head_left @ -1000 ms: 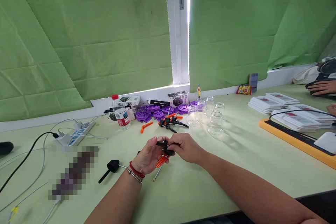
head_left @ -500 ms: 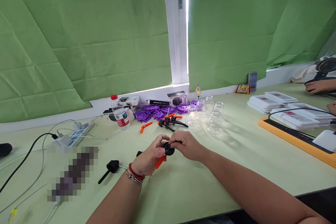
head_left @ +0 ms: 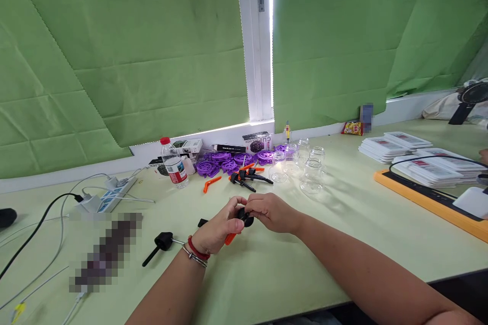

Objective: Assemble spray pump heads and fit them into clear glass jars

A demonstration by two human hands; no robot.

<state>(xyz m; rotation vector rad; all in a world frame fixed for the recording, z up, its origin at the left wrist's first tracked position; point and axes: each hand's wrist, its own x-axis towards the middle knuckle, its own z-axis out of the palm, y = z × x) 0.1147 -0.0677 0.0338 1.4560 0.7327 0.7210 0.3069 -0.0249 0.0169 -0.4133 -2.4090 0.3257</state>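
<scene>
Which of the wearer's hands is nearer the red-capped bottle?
Left. The left hand is on the near side of the red-capped bottle, somewhat to its right; the right hand is also nearer the camera but farther right.

One held orange piece (head_left: 230,239); five clear jars (head_left: 311,183); one bottle (head_left: 176,168); one snack packet (head_left: 352,128).

a red braided band (head_left: 197,250) and a thin silver bangle (head_left: 194,257) circle the left wrist (head_left: 200,239).
</scene>
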